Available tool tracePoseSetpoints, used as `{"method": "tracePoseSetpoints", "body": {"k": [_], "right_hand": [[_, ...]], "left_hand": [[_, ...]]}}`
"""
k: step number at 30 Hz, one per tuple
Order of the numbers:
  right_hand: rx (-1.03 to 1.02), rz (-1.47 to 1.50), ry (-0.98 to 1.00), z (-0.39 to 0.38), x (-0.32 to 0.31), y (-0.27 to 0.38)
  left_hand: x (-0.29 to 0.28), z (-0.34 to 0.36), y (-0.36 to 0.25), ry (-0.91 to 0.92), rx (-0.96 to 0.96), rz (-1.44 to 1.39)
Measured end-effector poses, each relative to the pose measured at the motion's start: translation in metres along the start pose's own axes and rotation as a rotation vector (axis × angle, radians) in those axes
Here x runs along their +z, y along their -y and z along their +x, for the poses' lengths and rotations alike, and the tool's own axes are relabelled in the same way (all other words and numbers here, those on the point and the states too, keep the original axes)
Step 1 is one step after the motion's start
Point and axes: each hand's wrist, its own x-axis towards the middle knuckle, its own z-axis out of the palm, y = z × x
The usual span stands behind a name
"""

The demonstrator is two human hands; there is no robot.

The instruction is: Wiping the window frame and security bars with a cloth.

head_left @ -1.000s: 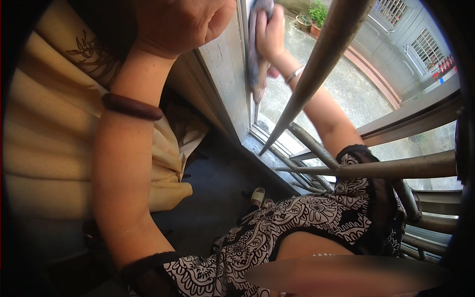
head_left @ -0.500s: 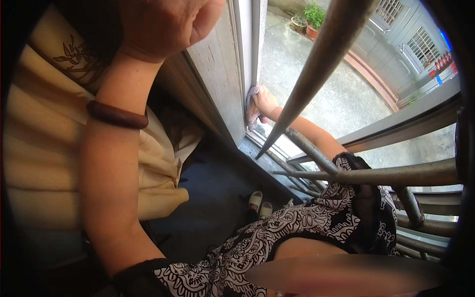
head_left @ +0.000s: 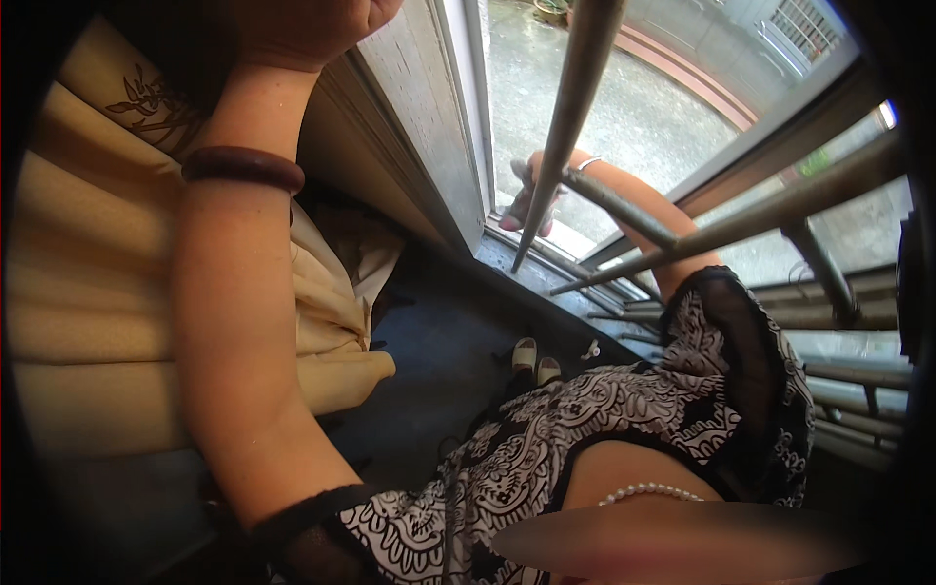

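Note:
My left hand [head_left: 317, 31] is raised at the top edge, beside the upper part of the wooden window frame [head_left: 414, 107]. Its fingers look curled in a fist, partly cut off by the picture's edge; whatever they hold is hidden. A dark brown bangle [head_left: 244, 170] circles that forearm. Beyond the metal bars, my right hand [head_left: 537, 168] grips a greyish rag [head_left: 520, 199] low in the window opening, just above the sill [head_left: 499, 252]. One slanting bar [head_left: 575, 93] crosses in front of this hand and hides part of it.
Rusty metal bars [head_left: 780, 219] run across the right side, around my right arm. A beige curtain [head_left: 97, 292] hangs in folds at the left. Below lies the dark floor [head_left: 429, 361], with pale shoes [head_left: 525, 352] on it. Outside is a concrete yard [head_left: 634, 117].
My right hand with the rag has come away from the frame's edge, now lower and nearer the slanting bar. My left hand sits higher in view. The whole view has shifted.

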Motion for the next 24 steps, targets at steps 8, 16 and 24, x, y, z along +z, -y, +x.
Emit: {"method": "tracePoseSetpoints", "body": {"k": [8,16,24], "right_hand": [[-0.032,0.307,-1.19,-0.111,0.158,0.109],[-0.619,0.563,-1.534,-0.131,0.258,0.107],[-1.239,0.598,-1.753,-0.127,0.321,0.172]], "left_hand": [[-0.05,0.004,-0.014,0.263,0.325,0.445],[-0.053,-0.009,-0.042,0.274,0.193,0.564],[-0.011,-0.097,-0.118,0.077,-1.106,-0.709]]}}
